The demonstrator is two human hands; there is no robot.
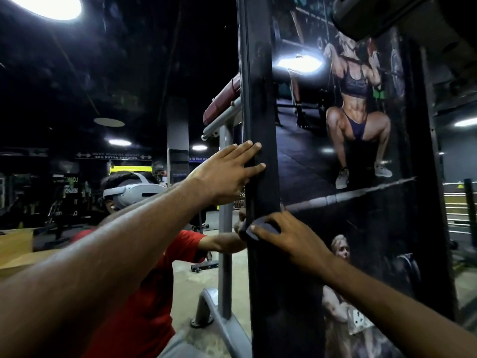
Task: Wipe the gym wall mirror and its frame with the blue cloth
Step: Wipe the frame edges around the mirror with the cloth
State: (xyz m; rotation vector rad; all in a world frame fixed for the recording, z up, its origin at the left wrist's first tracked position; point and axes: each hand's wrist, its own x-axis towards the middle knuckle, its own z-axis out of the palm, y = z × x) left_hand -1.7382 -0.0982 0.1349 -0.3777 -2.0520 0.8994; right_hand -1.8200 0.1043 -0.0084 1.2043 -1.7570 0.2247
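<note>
The wall mirror (108, 104) fills the left half of the view and reflects the gym and a person in a red shirt with a white headset. Its black vertical frame (258, 99) runs down the middle. My left hand (227, 174) lies flat with straight fingers against the frame's left edge at mid height. Just below, my right hand (286, 236) presses the dark blue cloth (251, 229) onto the frame, its fingers curled over the bunched cloth.
A glossy poster wall (361, 151) with pictures of athletes stands right of the frame. The mirror reflects a grey steel machine post (225, 254) with a maroon pad (222, 102), close to the frame. Ceiling lights glare at the top left.
</note>
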